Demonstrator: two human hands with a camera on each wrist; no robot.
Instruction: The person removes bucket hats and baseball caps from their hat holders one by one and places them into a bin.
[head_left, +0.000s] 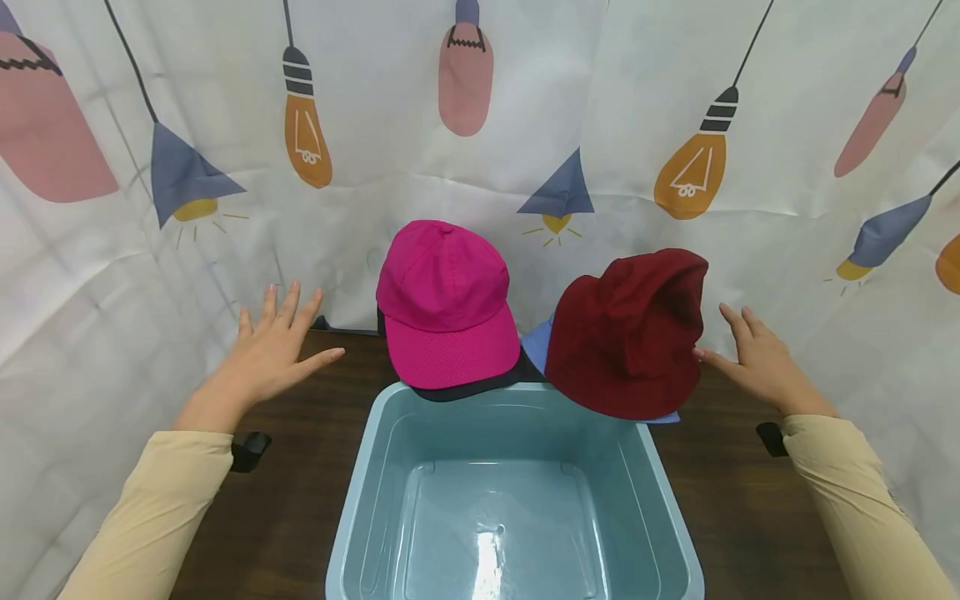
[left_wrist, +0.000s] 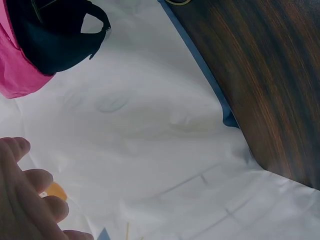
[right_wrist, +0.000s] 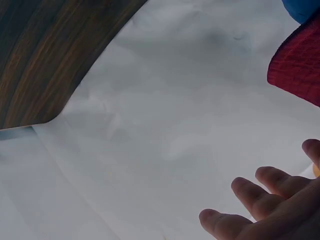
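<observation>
I am holding my right hand (head_left: 757,358) spread, its thumb touching the dark red hat (head_left: 630,333) on the bench (head_left: 300,492) behind the tub (head_left: 660,500). My left hand (head_left: 270,354) is hovering spread, apart from the pink cap (head_left: 446,304). Both look light and floppy; I judge pinching brims safest.

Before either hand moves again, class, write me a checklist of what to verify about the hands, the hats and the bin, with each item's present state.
1. Left hand holds nothing, fingers spread: ok.
2. Right hand free, fingers straight; its thumb tip meets the dark red hat: ok.
3. Pink cap in plain view, resting on a black cap: ok.
4. Light blue bin has nothing inside: ok.
5. Blue hat under the red one, mostly hidden; its shape: cannot tell.
6. Hats stand clear of the bin rim: not ok, both stacks overhang it.
</observation>
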